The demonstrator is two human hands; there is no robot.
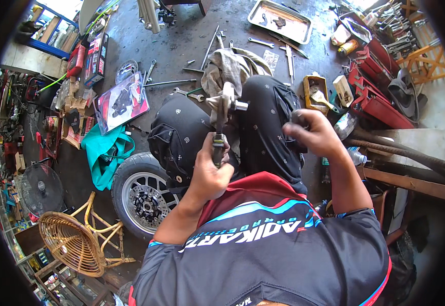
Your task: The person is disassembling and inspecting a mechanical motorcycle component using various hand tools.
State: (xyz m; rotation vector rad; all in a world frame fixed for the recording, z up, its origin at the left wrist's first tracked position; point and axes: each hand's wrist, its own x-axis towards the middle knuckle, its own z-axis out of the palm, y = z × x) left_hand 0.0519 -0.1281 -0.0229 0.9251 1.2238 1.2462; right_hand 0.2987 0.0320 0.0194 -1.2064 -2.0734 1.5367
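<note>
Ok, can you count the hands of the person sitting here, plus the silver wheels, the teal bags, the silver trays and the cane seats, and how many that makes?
Hands: 2, the left hand and right hand
Silver wheel: 1
Teal bag: 1
Silver tray: 1
Cane seat: 1
Total: 6

We see smooth, shiny metal at the top of the held piece [222, 120], with a duller finish below. The rag [237, 66] is rumpled, matt cloth, the wrench [261, 42] smooth metal. We find matt rubber on the tyre [142, 162], glossy clear plastic on the packet [123, 102] (it catches the light), painted metal on the toolbox [378, 104], and lacquered-looking cane on the chair [74, 244].
</note>
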